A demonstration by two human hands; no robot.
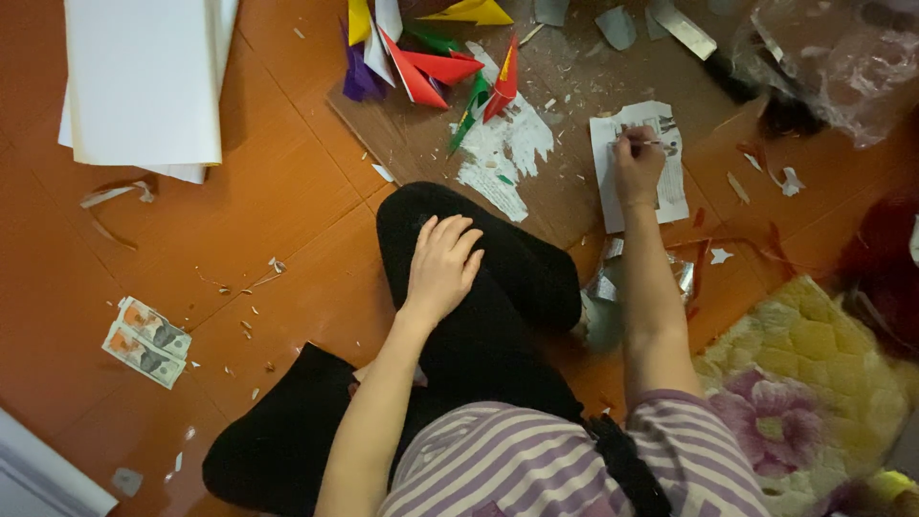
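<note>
Seated on an orange floor point(287, 191), legs in black folded in front. Left hand point(442, 268) laid flat on the raised knee point(459, 230), fingers loosely spread, released and holding nothing. Right hand point(637, 163) stretched forward onto a printed sheet point(670, 182), fingers pinched around a thin pen point(643, 143), its tip down on the upper part of the paper. Sheet lying flat on a brown board point(565, 191), right of a patch of white scraped residue point(507, 153) and just ahead of the right forearm. At the board's far edge, a heap of folded paper shapes point(431, 57) in red, purple, yellow, green and white, points fanning outward. Crumpled foil point(603, 282) tucked beside the right forearm, near the knee. Far left, a stack of big white sheets point(144, 77) with a curled edge; lower left, two banknote-like slips point(145, 342) side by side, well apart from both hands. Small white and red scraps point(790, 180) scattered across board and floor. Lower right, a yellow quilted mat point(814, 383) with a pink flower pattern; upper right, a crinkled clear plastic bag point(842, 57). Striped purple-and-white top point(536, 460) at the bottom edge.
</note>
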